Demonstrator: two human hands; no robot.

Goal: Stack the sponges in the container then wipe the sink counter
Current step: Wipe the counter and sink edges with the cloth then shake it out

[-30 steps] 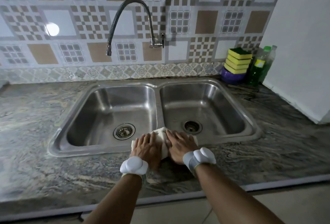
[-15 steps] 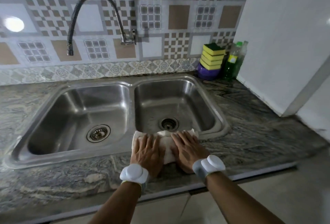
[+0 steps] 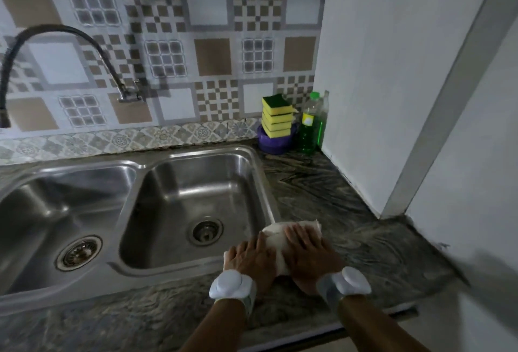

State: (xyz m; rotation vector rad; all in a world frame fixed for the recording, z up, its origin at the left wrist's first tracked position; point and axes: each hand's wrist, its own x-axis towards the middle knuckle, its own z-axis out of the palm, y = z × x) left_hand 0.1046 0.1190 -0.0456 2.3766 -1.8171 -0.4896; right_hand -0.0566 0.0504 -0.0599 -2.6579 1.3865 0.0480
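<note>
A white cloth [image 3: 280,239] lies on the grey marbled counter [image 3: 364,245] at the front right corner of the steel double sink [image 3: 260,183]. My left hand [image 3: 249,256] and my right hand [image 3: 308,250] press flat on the cloth side by side, palms down. Each wrist carries a white band. At the back right corner, several yellow-and-green sponges [image 3: 276,116] stand stacked in a purple container [image 3: 273,143].
A green bottle of dish liquid [image 3: 311,127] stands right of the container against a white wall [image 3: 392,71]. A flexible black tap [image 3: 70,51] arches over the left basin. The counter's front edge [image 3: 364,321] runs just below my wrists.
Both hands have slid the cloth to the right along the counter, from the sink's middle divider to its front right corner. The view has swung right with them.
</note>
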